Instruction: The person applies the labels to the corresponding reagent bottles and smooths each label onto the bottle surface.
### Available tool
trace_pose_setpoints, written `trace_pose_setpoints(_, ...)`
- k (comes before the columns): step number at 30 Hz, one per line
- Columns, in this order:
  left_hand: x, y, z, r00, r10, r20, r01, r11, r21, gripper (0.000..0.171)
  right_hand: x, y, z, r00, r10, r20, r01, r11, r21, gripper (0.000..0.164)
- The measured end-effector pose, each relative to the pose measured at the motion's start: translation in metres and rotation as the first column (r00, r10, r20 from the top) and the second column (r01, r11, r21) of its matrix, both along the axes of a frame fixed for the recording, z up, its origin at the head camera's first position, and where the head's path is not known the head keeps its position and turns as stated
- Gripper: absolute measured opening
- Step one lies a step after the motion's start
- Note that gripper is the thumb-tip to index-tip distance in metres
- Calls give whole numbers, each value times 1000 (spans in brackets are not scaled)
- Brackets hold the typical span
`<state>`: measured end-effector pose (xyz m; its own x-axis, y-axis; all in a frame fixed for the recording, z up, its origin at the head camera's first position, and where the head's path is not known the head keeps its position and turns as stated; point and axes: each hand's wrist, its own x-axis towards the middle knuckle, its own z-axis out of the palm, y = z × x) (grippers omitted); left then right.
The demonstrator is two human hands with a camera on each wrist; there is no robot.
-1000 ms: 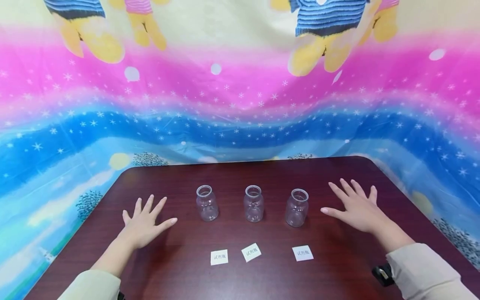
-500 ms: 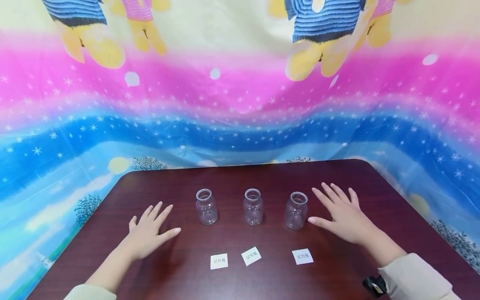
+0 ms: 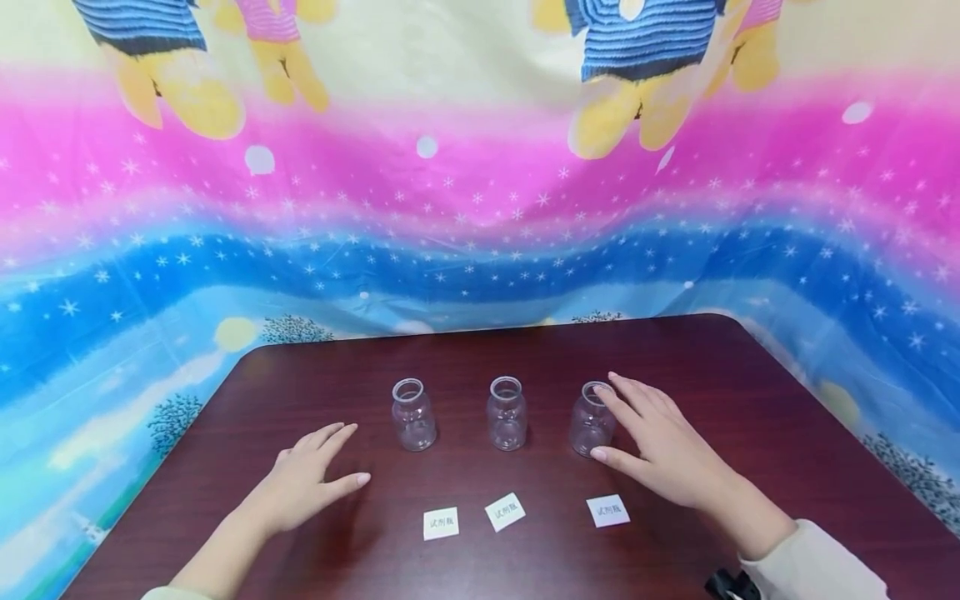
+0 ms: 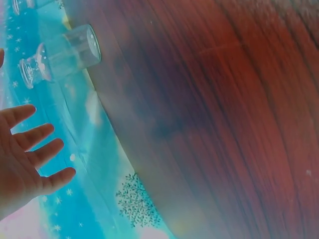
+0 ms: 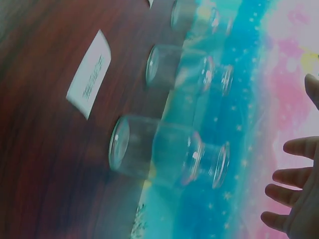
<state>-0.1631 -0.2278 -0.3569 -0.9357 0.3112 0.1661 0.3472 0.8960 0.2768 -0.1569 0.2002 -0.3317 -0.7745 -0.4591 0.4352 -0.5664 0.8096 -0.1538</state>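
Three clear glass jars without lids stand upright in a row: a left jar [image 3: 414, 421], a middle jar [image 3: 507, 418] and a right jar [image 3: 588, 429]. My right hand [image 3: 671, 450] is spread beside the right jar, its fingers partly covering the rim in the head view. In the right wrist view a gap shows between that hand [image 5: 299, 194] and the jar [image 5: 164, 149]. To the left of the left jar hovers my left hand [image 3: 303, 483], fingers extended, holding nothing. The left wrist view shows this hand [image 4: 25, 154] apart from the nearest jar [image 4: 67, 52].
Three white paper labels with printed characters lie in front of the jars: a left label [image 3: 440, 523], a middle label [image 3: 506, 512] and a right label [image 3: 608, 511]. They rest on a dark red wooden table [image 3: 525, 567]. A colourful printed cloth [image 3: 465, 200] hangs behind it.
My right hand has moved left, from well clear of the right jar to right beside it. The left hand has shifted slightly right and nearer to me. Jars and labels stay in place.
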Motion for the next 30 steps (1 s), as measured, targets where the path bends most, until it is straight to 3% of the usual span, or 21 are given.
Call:
trace_pose_setpoints(5, 3, 6, 0, 999, -34, 4, 34, 998, 50, 70, 5, -14, -2, 999, 52, -16, -53, 998, -35, 64)
trace_pose_setpoints(20, 7, 19, -5, 995, -54, 85, 40, 987, 155, 74, 13, -46, -12, 985, 125, 118, -115, 989, -94, 63)
trace_pose_setpoints(26, 10, 25, -10, 991, -57, 123, 37, 986, 160, 73, 12, -56, -20, 971, 160, 180, -138, 982, -130, 61)
trace_pose_setpoints(30, 10, 28, -13, 985, -58, 162, 26, 981, 190, 70, 9, -62, -25, 949, 202, 244, -159, 970, -184, 55)
